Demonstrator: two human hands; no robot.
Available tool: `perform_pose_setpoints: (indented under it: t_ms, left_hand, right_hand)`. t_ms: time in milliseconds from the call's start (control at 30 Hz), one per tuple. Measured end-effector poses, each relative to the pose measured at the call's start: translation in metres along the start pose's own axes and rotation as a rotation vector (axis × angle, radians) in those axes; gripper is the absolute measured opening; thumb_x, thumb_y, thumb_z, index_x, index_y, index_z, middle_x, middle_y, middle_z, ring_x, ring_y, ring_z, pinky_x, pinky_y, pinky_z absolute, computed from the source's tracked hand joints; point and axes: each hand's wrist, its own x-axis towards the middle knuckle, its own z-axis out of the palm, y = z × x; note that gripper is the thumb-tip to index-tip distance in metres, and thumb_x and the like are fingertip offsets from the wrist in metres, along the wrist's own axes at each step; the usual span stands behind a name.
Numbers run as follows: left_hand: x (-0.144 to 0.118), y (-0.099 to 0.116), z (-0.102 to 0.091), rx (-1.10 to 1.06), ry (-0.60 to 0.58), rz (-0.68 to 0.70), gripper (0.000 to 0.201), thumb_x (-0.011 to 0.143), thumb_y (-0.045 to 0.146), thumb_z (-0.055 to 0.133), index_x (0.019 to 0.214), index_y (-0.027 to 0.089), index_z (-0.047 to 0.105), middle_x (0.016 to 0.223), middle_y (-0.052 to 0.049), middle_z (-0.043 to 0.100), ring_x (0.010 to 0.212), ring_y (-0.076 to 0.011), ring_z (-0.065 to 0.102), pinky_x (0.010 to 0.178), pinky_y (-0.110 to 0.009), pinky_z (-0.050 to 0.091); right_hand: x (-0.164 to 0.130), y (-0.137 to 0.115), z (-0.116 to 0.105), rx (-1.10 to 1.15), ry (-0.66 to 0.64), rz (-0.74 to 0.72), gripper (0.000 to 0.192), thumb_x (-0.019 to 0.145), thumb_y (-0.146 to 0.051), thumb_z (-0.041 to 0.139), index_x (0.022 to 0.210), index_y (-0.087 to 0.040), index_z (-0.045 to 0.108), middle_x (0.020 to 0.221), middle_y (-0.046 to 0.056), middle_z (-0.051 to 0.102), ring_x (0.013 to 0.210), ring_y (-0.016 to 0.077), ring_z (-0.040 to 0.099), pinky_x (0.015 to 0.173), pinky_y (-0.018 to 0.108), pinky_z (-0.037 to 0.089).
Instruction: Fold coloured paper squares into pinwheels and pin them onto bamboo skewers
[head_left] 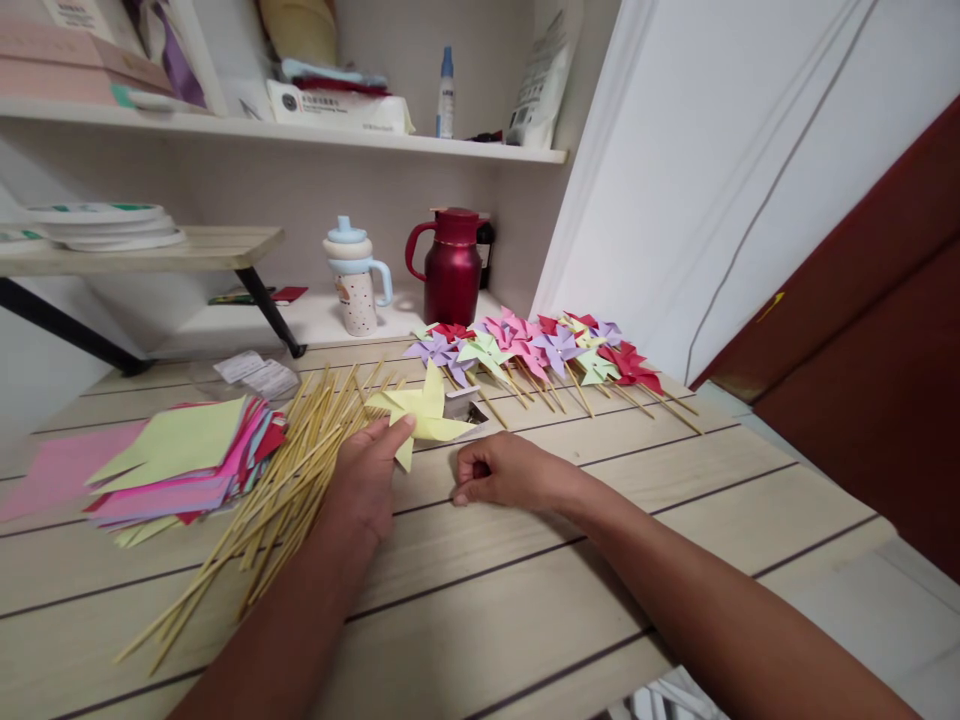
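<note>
My left hand (373, 470) pinches a pale yellow paper pinwheel (420, 412), its thumb on top near the folded centre. To the right, my right hand (501, 470) is curled above the table with fingertips pressed together; anything in them is hidden or too small to name. Behind the yellow pinwheel sits a small open box (466, 408) with dark bits inside, partly covered. A loose pile of thin wooden sticks (300, 470) lies beside and under my left forearm. Left of the sticks is a stack of coloured paper sheets (180, 450), some with cut slits.
Several pinwheels on sticks (536, 350) lie at the back right. Behind them stand a red jug (454, 268) and a spotted cup (356, 280). A small raised shelf (225, 248) carries stacked plates (109, 228). The table (480, 610) is slatted wood.
</note>
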Motion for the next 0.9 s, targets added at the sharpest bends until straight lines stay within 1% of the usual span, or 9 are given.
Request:
perform_pose_setpoints:
  t_ms: [267, 367, 500, 600, 733, 800, 900]
  left_hand:
    - [0.0, -0.002, -0.002, 0.002, -0.019, 0.003, 0.032, 0.061, 0.028, 0.084, 0.086, 0.011, 0.072, 0.079, -0.004, 0.074, 0.072, -0.0137, 0.065, 0.068, -0.023, 0.047]
    - [0.001, -0.003, -0.002, -0.008, -0.033, -0.002, 0.028, 0.062, 0.026, 0.083, 0.084, 0.012, 0.072, 0.077, -0.003, 0.074, 0.071, -0.0136, 0.066, 0.068, -0.023, 0.048]
    - [0.002, -0.003, -0.001, -0.018, -0.025, 0.002, 0.028, 0.063, 0.025, 0.083, 0.087, 0.012, 0.073, 0.081, -0.004, 0.075, 0.075, -0.0138, 0.067, 0.069, -0.022, 0.049]
    - [0.002, -0.003, -0.002, -0.02, -0.026, 0.0, 0.03, 0.063, 0.025, 0.083, 0.089, 0.012, 0.073, 0.084, -0.006, 0.076, 0.077, -0.0153, 0.068, 0.069, -0.023, 0.049]
    - [0.002, -0.004, -0.003, -0.019, -0.033, 0.001, 0.032, 0.062, 0.027, 0.083, 0.089, 0.012, 0.073, 0.08, -0.006, 0.076, 0.076, -0.0165, 0.069, 0.07, -0.024, 0.049]
    - [0.003, -0.004, -0.003, -0.018, -0.039, 0.004, 0.031, 0.063, 0.028, 0.083, 0.088, 0.012, 0.073, 0.078, -0.006, 0.076, 0.075, -0.0165, 0.069, 0.07, -0.024, 0.049]
    - [0.003, -0.003, -0.003, -0.018, -0.053, 0.008, 0.03, 0.063, 0.029, 0.082, 0.087, 0.012, 0.073, 0.076, -0.005, 0.075, 0.072, -0.0166, 0.069, 0.069, -0.025, 0.049]
  right_hand:
    - [0.001, 0.003, 0.004, 0.018, 0.06, 0.005, 0.022, 0.077, -0.037, 0.069, 0.068, -0.019, 0.059, 0.061, -0.006, 0.053, 0.056, 0.0095, 0.044, 0.053, 0.021, 0.033]
    - [0.001, 0.002, 0.004, 0.009, 0.085, 0.009, 0.023, 0.077, -0.036, 0.068, 0.067, -0.018, 0.058, 0.061, -0.006, 0.053, 0.056, 0.0095, 0.044, 0.052, 0.021, 0.032]
    - [-0.001, -0.002, 0.005, -0.012, 0.1, 0.014, 0.023, 0.08, -0.035, 0.066, 0.066, -0.019, 0.057, 0.059, -0.006, 0.051, 0.055, 0.0096, 0.043, 0.051, 0.021, 0.031]
    - [-0.002, -0.007, 0.004, -0.042, 0.129, 0.009, 0.027, 0.082, -0.035, 0.063, 0.062, -0.018, 0.055, 0.057, -0.005, 0.049, 0.055, 0.0101, 0.042, 0.052, 0.022, 0.029]
    - [-0.003, -0.009, 0.002, -0.062, 0.169, 0.001, 0.034, 0.086, -0.036, 0.059, 0.058, -0.018, 0.055, 0.055, -0.004, 0.048, 0.055, 0.0108, 0.041, 0.054, 0.024, 0.029]
    - [-0.003, -0.006, 0.001, -0.047, 0.172, -0.006, 0.029, 0.085, -0.034, 0.06, 0.061, -0.017, 0.058, 0.056, -0.004, 0.048, 0.055, 0.0108, 0.04, 0.053, 0.023, 0.029]
    - [-0.001, 0.001, 0.0, 0.009, 0.147, -0.027, 0.011, 0.081, -0.027, 0.064, 0.077, -0.018, 0.066, 0.061, -0.004, 0.053, 0.056, 0.0108, 0.044, 0.053, 0.022, 0.032]
